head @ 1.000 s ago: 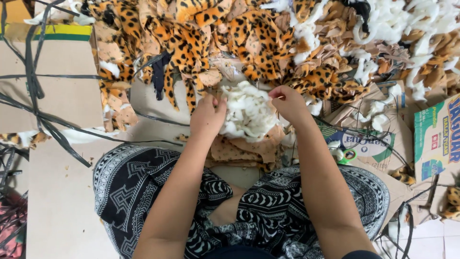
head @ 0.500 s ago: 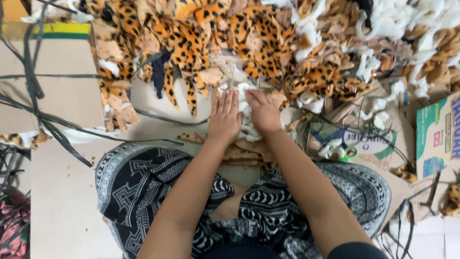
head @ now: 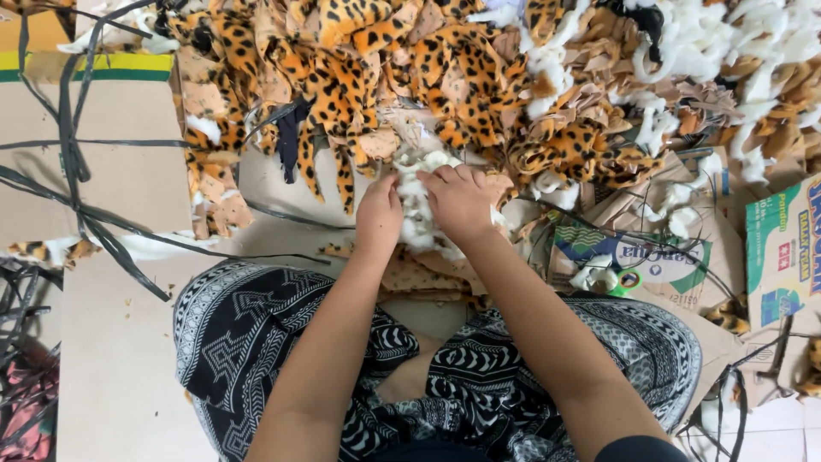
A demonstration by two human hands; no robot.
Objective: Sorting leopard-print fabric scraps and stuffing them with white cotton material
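1. The left hand and right hand sit side by side just above the centre of the frame, both pressed down into a clump of white stuffing.
2. The left hand is curled narrow around the left edge of the stuffing; its fingertips are buried in the fluff and cannot be seen.
3. The right hand lies knuckles up over the stuffing's right side, fingers bent close together; what its palm grips is hidden.
4. Only a strip of stuffing shows between the hands, plus tufts above the left hand.
5. Under the hands lies a flat stack of tan fabric pieces, mostly covered by the wrists and forearms.
6. A heap of leopard-print fabric fills the upper middle of the frame, cut off by the top edge; its single shapes are hard to tell apart.
7. More white fluff mixes with brown scraps at the upper right, also cut off.
8. Cardboard lies at the left, crossed by dark straps.
9. A printed box is clipped by the right edge.
10. Patterned black-and-white trousers cover the person's knees at the bottom.
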